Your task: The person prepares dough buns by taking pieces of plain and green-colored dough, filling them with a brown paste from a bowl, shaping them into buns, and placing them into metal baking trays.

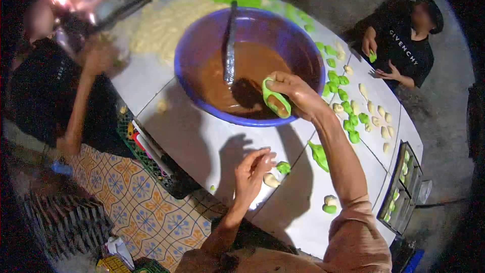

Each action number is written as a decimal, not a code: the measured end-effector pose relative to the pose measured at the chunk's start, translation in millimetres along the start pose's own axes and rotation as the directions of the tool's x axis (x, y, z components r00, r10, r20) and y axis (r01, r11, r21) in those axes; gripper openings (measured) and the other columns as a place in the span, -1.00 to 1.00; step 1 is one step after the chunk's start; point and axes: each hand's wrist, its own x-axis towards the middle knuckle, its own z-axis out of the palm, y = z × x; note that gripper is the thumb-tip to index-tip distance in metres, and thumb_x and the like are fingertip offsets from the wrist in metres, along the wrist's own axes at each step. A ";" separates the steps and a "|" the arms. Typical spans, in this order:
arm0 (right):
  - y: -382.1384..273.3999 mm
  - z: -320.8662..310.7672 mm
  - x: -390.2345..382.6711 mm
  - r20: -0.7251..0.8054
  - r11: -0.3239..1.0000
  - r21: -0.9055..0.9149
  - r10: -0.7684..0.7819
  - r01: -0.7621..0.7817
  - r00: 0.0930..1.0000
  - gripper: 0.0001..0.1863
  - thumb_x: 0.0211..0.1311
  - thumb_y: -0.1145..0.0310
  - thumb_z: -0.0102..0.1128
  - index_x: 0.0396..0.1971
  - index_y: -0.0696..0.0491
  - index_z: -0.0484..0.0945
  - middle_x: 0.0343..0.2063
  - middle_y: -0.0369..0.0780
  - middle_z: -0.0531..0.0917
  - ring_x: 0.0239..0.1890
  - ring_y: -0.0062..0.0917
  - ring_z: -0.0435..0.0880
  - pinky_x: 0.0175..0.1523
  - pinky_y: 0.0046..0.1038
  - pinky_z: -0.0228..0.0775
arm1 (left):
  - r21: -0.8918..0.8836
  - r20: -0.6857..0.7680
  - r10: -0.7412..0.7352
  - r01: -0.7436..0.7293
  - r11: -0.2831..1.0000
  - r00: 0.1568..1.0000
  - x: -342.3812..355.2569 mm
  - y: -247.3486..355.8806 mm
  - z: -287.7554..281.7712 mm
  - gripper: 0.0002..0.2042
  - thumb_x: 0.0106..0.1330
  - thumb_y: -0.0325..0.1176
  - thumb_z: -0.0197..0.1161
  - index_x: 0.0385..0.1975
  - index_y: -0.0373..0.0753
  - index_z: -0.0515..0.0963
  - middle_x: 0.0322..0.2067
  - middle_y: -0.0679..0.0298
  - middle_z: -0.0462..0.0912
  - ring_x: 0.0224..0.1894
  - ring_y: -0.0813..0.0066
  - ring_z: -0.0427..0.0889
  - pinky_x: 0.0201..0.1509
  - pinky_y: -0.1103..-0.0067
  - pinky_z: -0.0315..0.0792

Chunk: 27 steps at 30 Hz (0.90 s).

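Observation:
My right hand [292,90] grips a piece of green dough [277,100] with brown paste in its hollow, held over the near right rim of a purple basin [313,91]. Smooth brown paste [212,73] fills the bottom of the basin. A dark flat paddle [230,45] leans in it, its handle past the far rim. Below the basin, my left hand [251,174] hovers above the table with fingers loosely apart and nothing in them. Beside its fingertips lie a small green dough ball [283,168] and a cream dough ball [271,180].
More green dough [319,155] lies by my right forearm. Several green and cream pieces [348,116] spread along the right side. Cream dough [166,25] covers the far left. A divided tray [401,187] sits at the right edge. Co-workers stand left [55,86] and right [404,45].

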 end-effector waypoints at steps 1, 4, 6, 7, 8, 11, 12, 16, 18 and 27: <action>1.5 -1.0 -16.1 -0.018 1.000 -0.003 0.003 -0.003 1.000 -0.78 0.32 0.27 0.14 -0.21 0.11 0.43 -0.53 -0.31 0.55 -0.54 -0.67 0.54 -0.40 -0.62 0.41 | -0.028 0.023 0.006 -0.005 1.000 1.000 4.0 4.6 12.9 -0.68 0.45 -0.32 0.07 0.08 -0.38 0.45 -0.09 0.10 0.63 -0.10 0.41 0.65 -0.07 0.56 0.55; 22.9 3.7 -62.8 -0.171 0.966 0.244 -0.046 0.088 0.984 -0.77 0.32 0.27 0.15 -0.18 0.09 0.43 -0.41 -0.30 0.58 -0.39 -0.64 0.59 -0.31 -0.60 0.47 | -0.255 0.112 -0.069 0.096 0.962 0.991 10.1 11.6 45.6 -0.53 0.50 -0.07 -0.08 0.17 -0.35 0.35 0.12 0.01 0.46 0.19 0.22 0.46 0.09 0.40 0.51; 40.5 4.0 -98.2 -0.262 0.931 0.317 -0.095 0.179 0.960 -0.75 0.33 0.26 0.13 -0.13 0.08 0.40 -0.34 -0.28 0.58 -0.33 -0.61 0.60 -0.24 -0.57 0.51 | -0.413 0.146 -0.120 0.171 0.895 0.982 6.6 4.7 61.9 -0.50 0.48 -0.05 -0.03 0.16 -0.39 0.35 0.14 0.00 0.44 0.20 0.22 0.46 0.22 0.28 0.43; 48.6 1.3 -116.4 -0.321 0.913 0.349 -0.094 0.210 0.943 -0.73 0.34 0.24 0.12 -0.11 0.08 0.40 -0.31 -0.27 0.58 -0.32 -0.60 0.60 -0.21 -0.55 0.53 | -0.461 0.189 -0.118 0.194 0.866 0.975 6.5 -1.5 67.7 -0.49 0.47 -0.05 -0.01 0.15 -0.41 0.35 0.14 0.00 0.43 0.19 0.23 0.46 0.27 0.24 0.40; 62.3 -4.1 -134.3 -0.418 0.937 0.278 -0.081 0.212 0.905 -0.68 0.33 0.19 0.12 -0.09 0.09 0.39 -0.31 -0.25 0.57 -0.33 -0.58 0.61 -0.21 -0.52 0.55 | -0.424 0.180 -0.169 0.232 0.875 0.969 4.8 -6.7 72.6 -0.50 0.44 -0.03 0.02 0.11 -0.39 0.39 0.12 0.01 0.45 0.18 0.25 0.48 0.31 0.25 0.34; 95.9 -28.1 -201.5 -0.472 0.979 0.153 -0.046 0.133 0.881 -0.56 0.19 0.21 0.14 0.03 0.10 0.45 -0.12 -0.20 0.56 -0.07 -0.50 0.52 0.01 -0.50 0.37 | -0.370 0.202 -0.183 0.248 0.895 0.962 -10.1 -23.5 92.6 -0.62 0.37 -0.17 0.21 0.04 -0.31 0.51 -0.12 0.16 0.62 -0.08 0.45 0.63 0.14 0.48 0.49; 104.5 -26.1 -215.2 -0.523 0.981 0.135 -0.050 0.140 0.851 -0.56 0.13 0.26 0.18 0.02 0.11 0.46 -0.10 -0.20 0.56 -0.04 -0.48 0.51 0.04 -0.49 0.36 | -0.360 0.213 -0.194 0.262 0.895 0.958 -15.0 -29.2 95.6 -0.62 0.37 -0.17 0.21 0.04 -0.31 0.51 -0.12 0.16 0.62 -0.08 0.45 0.63 0.14 0.48 0.49; 123.5 -2.8 -257.7 -0.619 0.875 -0.475 -0.408 0.093 0.671 -0.37 -0.09 0.41 0.42 0.07 0.19 0.45 0.06 -0.07 0.48 0.12 -0.30 0.47 0.21 -0.39 0.28 | -0.109 0.153 -0.275 0.293 0.950 0.949 -35.5 -47.4 118.0 -0.70 0.32 -0.28 0.27 -0.05 -0.34 0.58 -0.33 0.31 0.65 -0.27 0.62 0.61 -0.13 0.67 0.52; 138.4 0.6 -273.7 -0.559 0.727 -0.686 -0.542 0.017 0.627 -0.34 -0.05 0.33 0.45 0.11 0.17 0.43 0.14 0.00 0.39 0.13 -0.15 0.48 0.17 -0.32 0.35 | -0.049 0.159 -0.287 0.298 0.953 0.945 -46.4 -54.0 131.5 -0.72 0.32 -0.29 0.28 -0.07 -0.34 0.60 -0.37 0.34 0.65 -0.30 0.65 0.60 -0.20 0.70 0.51; 160.3 -7.3 -309.2 -0.814 0.989 -0.147 -0.120 -0.002 0.569 -0.79 0.00 0.51 0.35 -0.31 0.08 0.60 -0.42 -0.19 0.60 -0.25 -0.33 0.60 -0.23 -0.45 0.46 | 0.242 0.281 -0.219 0.152 0.958 0.934 -63.0 -51.5 169.7 -0.67 0.30 -0.31 0.30 -0.02 -0.38 0.58 -0.27 0.30 0.67 -0.27 0.68 0.57 -0.20 0.71 0.47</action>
